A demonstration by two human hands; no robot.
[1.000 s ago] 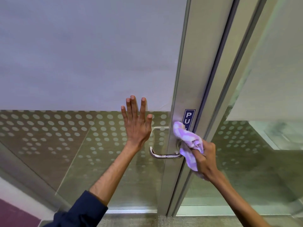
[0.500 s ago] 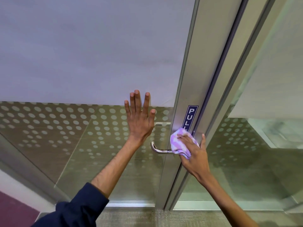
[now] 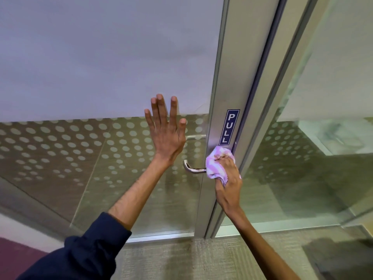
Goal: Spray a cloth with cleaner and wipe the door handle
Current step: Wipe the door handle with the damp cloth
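Observation:
A metal lever door handle (image 3: pixel 193 168) sticks out to the left from the aluminium door frame (image 3: pixel 232 81). My right hand (image 3: pixel 229 178) is shut on a pink-and-white checked cloth (image 3: pixel 217 163) and presses it on the handle's base, just under a blue PULL sticker (image 3: pixel 229 127). The base of the handle is hidden by the cloth. My left hand (image 3: pixel 166 131) lies flat on the glass door (image 3: pixel 101 77) with its fingers spread, just left of the handle. No spray bottle is in view.
The glass door has a frosted upper part and a dotted band lower down. A fixed glass panel (image 3: pixel 323 158) stands to the right of the frame. Grey carpet (image 3: pixel 181 259) lies below, with a purple patch at bottom left.
My right hand has turned over the cloth and brought it from beside the handle onto the handle's base. My left hand stays flat on the glass.

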